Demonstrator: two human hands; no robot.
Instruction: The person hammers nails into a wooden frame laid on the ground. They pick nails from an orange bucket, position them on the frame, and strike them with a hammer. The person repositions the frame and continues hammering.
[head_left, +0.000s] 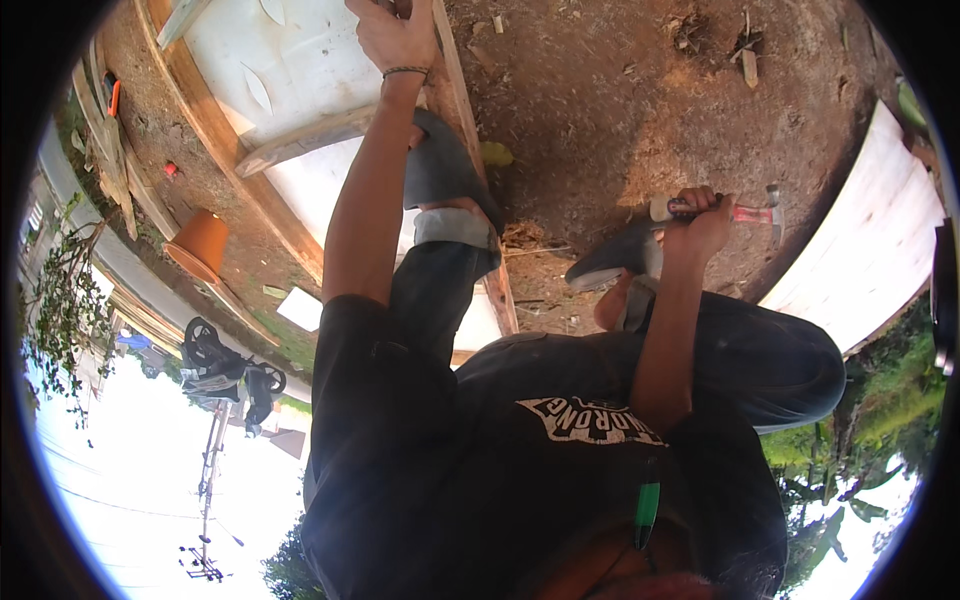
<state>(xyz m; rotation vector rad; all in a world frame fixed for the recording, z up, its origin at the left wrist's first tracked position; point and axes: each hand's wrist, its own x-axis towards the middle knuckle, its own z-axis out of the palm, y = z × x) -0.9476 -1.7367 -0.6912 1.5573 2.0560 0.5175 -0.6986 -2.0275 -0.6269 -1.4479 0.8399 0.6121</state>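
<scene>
My right hand (703, 225) grips a claw hammer (756, 214) by its red and black handle, with the metal head pointing right. That hand is just above my right shoe, close to the dirt ground. My left hand (394, 37) reaches to the top edge of the view, over a wooden rail (450, 82) of a frame with white panels (300, 56). The picture's edge cuts off its fingertips, and something dark shows between the fingers; what it is stays unclear. A wooden crosspiece (307, 139) spans the frame beside my left forearm. My left shoe (446, 165) is over the frame.
A pale board (862, 232) lies at the right. On the left are an orange pot (201, 244), an orange-and-black tool (112, 94), loose wood strips (112, 157) and a white piece (298, 309). Farther off, a motorcycle (214, 360) is by the road.
</scene>
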